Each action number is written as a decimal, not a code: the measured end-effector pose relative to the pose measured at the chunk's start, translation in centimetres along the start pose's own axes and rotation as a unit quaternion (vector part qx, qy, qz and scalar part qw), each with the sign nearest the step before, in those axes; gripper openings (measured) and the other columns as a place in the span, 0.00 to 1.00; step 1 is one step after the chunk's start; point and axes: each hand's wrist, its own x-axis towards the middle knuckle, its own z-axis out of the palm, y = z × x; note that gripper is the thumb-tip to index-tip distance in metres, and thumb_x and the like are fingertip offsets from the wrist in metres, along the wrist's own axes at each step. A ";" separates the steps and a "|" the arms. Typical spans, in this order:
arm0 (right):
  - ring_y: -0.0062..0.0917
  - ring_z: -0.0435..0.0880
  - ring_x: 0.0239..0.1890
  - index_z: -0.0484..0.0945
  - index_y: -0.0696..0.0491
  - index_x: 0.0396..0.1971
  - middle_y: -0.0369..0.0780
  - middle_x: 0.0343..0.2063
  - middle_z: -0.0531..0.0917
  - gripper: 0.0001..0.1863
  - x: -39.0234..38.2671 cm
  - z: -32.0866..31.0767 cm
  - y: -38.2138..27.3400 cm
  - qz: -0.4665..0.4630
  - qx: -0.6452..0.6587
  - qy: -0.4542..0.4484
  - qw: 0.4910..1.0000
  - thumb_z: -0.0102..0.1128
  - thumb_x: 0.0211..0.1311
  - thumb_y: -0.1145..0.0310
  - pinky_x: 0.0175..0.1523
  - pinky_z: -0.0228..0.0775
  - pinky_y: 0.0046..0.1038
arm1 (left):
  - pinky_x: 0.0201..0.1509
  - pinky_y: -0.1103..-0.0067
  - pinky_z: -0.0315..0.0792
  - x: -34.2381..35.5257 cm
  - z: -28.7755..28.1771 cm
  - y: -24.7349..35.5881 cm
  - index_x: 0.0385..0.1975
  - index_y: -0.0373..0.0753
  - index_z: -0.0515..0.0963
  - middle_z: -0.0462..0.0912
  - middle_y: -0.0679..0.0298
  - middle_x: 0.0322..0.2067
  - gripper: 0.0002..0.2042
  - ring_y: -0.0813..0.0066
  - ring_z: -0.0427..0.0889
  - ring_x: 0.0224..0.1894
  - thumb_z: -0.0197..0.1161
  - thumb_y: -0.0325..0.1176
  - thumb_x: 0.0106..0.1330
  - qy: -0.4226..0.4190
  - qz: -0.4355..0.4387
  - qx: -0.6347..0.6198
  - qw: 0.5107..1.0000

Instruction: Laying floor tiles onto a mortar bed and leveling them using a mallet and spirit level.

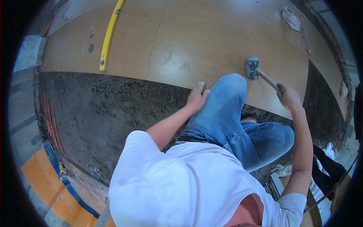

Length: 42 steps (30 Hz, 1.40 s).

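Observation:
My right hand (290, 97) is closed around the wooden handle of a rubber mallet (252, 68). The mallet's dark, grey-smeared head is over the large tan tile (196, 49), to the right of my raised knee. My left hand (197, 97) is beside that knee, fingers stretched toward the tile's near edge and thumb apart, with nothing seen in it. Whether its fingertips press on the tile or hover just over it I cannot tell. Dark, rough mortar (113, 102) spreads below and to the left of this hand.
A yellow spirit level (109, 38) lies on the neighbouring tile at the left. A whitish cloth or bag (291, 19) rests at the far right. Orange-red lines (51, 117) run along the left wall. Orange boards (45, 174) are at lower left, and dark cloth (329, 166) at lower right.

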 end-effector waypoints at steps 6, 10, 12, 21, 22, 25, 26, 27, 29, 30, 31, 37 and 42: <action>0.46 0.81 0.43 0.80 0.53 0.46 0.50 0.38 0.83 0.15 1.2 -0.5 -1.2 0.044 0.014 0.005 0.999 0.56 0.59 0.65 0.48 0.72 0.43 | 0.73 0.59 0.46 6.6 -6.7 -7.0 0.69 0.34 0.52 0.49 0.48 0.70 0.40 0.49 0.46 0.73 0.55 0.54 0.64 0.165 -0.228 0.295 0.913; 0.46 0.81 0.43 0.79 0.53 0.48 0.50 0.39 0.82 0.17 1.4 -0.2 0.4 0.043 0.059 0.000 0.997 0.56 0.59 0.66 0.49 0.72 0.42 | 0.73 0.56 0.42 8.1 -10.3 -11.5 0.70 0.32 0.47 0.43 0.47 0.72 0.42 0.48 0.40 0.74 0.48 0.59 0.66 0.265 -0.367 0.223 0.863; 0.46 0.80 0.44 0.78 0.54 0.48 0.51 0.39 0.82 0.17 1.4 0.2 1.6 0.043 0.080 -0.005 0.996 0.57 0.59 0.65 0.49 0.71 0.43 | 0.73 0.55 0.42 9.0 -10.6 -12.4 0.70 0.31 0.46 0.41 0.47 0.72 0.42 0.47 0.40 0.74 0.46 0.59 0.67 0.300 -0.392 0.221 0.841; 0.52 0.79 0.40 0.69 0.57 0.58 0.56 0.35 0.80 0.25 -0.3 6.3 9.3 0.073 0.075 -0.065 0.992 0.57 0.60 0.67 0.46 0.71 0.47 | 0.71 0.54 0.48 13.1 -8.2 -9.7 0.68 0.26 0.48 0.44 0.41 0.70 0.40 0.41 0.43 0.72 0.41 0.58 0.70 0.425 -0.462 0.196 0.753; 0.52 0.80 0.39 0.69 0.57 0.57 0.56 0.35 0.80 0.25 -0.5 7.1 10.2 0.066 0.070 -0.064 0.993 0.58 0.59 0.67 0.45 0.71 0.47 | 0.71 0.54 0.49 13.3 -8.1 -9.3 0.68 0.26 0.48 0.45 0.41 0.70 0.39 0.40 0.44 0.72 0.40 0.57 0.70 0.425 -0.476 0.206 0.742; 0.51 0.80 0.37 0.70 0.56 0.58 0.54 0.36 0.81 0.26 -1.2 9.1 12.3 0.087 0.047 -0.081 0.992 0.58 0.58 0.70 0.43 0.72 0.47 | 0.71 0.54 0.50 13.7 -8.0 -8.4 0.68 0.26 0.48 0.45 0.41 0.70 0.39 0.40 0.46 0.71 0.39 0.57 0.70 0.429 -0.490 0.210 0.729; 0.50 0.80 0.37 0.70 0.55 0.58 0.54 0.35 0.81 0.26 -1.3 9.6 12.8 0.089 0.054 -0.078 0.992 0.58 0.57 0.70 0.43 0.72 0.47 | 0.71 0.54 0.50 13.8 -8.0 -8.1 0.68 0.26 0.49 0.45 0.41 0.70 0.39 0.39 0.47 0.71 0.39 0.57 0.71 0.428 -0.495 0.213 0.726; 0.50 0.81 0.37 0.70 0.54 0.58 0.53 0.35 0.81 0.26 -1.4 10.0 13.1 0.076 0.068 -0.052 0.993 0.59 0.57 0.71 0.43 0.71 0.47 | 0.71 0.54 0.50 13.8 -8.0 -7.8 0.68 0.26 0.49 0.45 0.41 0.70 0.39 0.39 0.47 0.71 0.39 0.57 0.71 0.424 -0.501 0.213 0.724; 0.49 0.81 0.37 0.72 0.53 0.56 0.52 0.33 0.81 0.26 -1.3 10.9 13.6 0.064 0.100 -0.042 0.992 0.61 0.53 0.73 0.42 0.72 0.47 | 0.71 0.54 0.50 13.9 -7.9 -7.3 0.68 0.28 0.49 0.46 0.41 0.70 0.38 0.39 0.48 0.71 0.39 0.56 0.71 0.422 -0.506 0.218 0.720; 0.48 0.81 0.37 0.72 0.52 0.55 0.52 0.32 0.81 0.26 -1.1 11.4 13.7 0.078 0.103 -0.057 0.990 0.62 0.52 0.74 0.42 0.72 0.46 | 0.71 0.54 0.50 13.9 -7.9 -7.2 0.68 0.30 0.50 0.46 0.41 0.70 0.37 0.39 0.48 0.71 0.39 0.56 0.71 0.422 -0.505 0.222 0.719; 0.49 0.81 0.36 0.73 0.53 0.52 0.53 0.32 0.81 0.24 -0.9 12.0 13.8 0.066 0.111 -0.065 0.989 0.62 0.51 0.75 0.42 0.72 0.46 | 0.70 0.54 0.50 14.0 -7.8 -7.1 0.69 0.31 0.50 0.46 0.42 0.70 0.36 0.39 0.48 0.70 0.38 0.56 0.71 0.417 -0.513 0.228 0.715; 0.51 0.80 0.37 0.75 0.57 0.43 0.55 0.32 0.81 0.18 0.5 17.0 13.6 0.103 0.180 -0.126 0.970 0.62 0.49 0.73 0.41 0.73 0.42 | 0.70 0.55 0.52 13.7 -7.2 -7.4 0.69 0.40 0.53 0.52 0.45 0.69 0.32 0.39 0.54 0.68 0.38 0.55 0.71 0.439 -0.466 0.277 0.716; 0.34 0.81 0.25 0.77 0.59 0.38 0.45 0.23 0.79 0.18 3.3 19.8 10.6 0.110 0.438 -0.120 0.884 0.66 0.54 0.61 0.35 0.72 0.34 | 0.70 0.55 0.51 16.1 -6.1 -4.6 0.67 0.33 0.54 0.55 0.43 0.67 0.34 0.43 0.57 0.68 0.44 0.53 0.69 0.405 -0.388 0.282 0.779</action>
